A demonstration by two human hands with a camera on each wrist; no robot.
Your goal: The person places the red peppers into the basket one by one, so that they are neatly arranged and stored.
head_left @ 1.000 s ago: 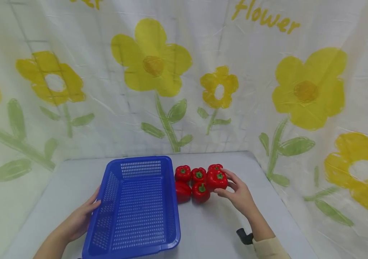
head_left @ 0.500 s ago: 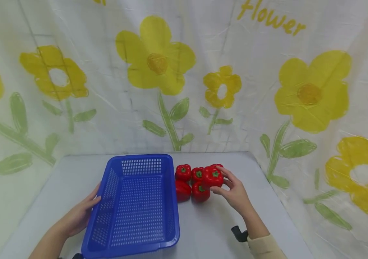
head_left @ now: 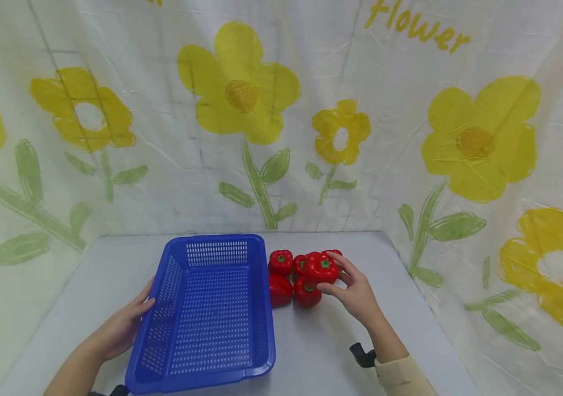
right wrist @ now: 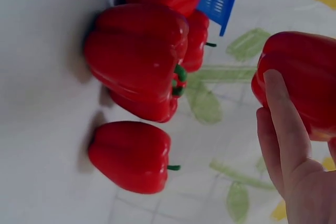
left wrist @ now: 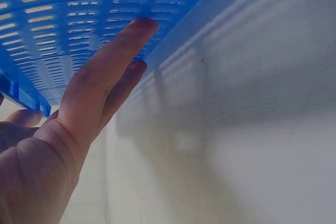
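My right hand (head_left: 358, 300) holds a red bell pepper (head_left: 318, 268) between thumb and fingers, raised over the other peppers. In the right wrist view, that held bell pepper (right wrist: 302, 80) is off the table, fingers along its side. Several more red peppers with green stems are grouped on the table, among them a front pepper (head_left: 307, 296), a pepper on its side (head_left: 280, 291) and a back pepper (head_left: 280, 263). My left hand (head_left: 119, 333) grips the left side of a blue slotted plastic basket (head_left: 212, 319), which has nothing inside. In the left wrist view, its fingers (left wrist: 100, 77) lie against the slotted wall.
The white tabletop (head_left: 321, 357) carries the basket at left of centre, its right wall right beside the peppers. A white curtain (head_left: 390, 165) with painted yellow flowers hangs behind and around the table. A black strap piece (head_left: 362, 355) sits at my right wrist.
My right hand has carried the held pepper leftward, so it now overlaps the middle peppers. The left hand and basket stay nearly in place; the view has shifted slightly.
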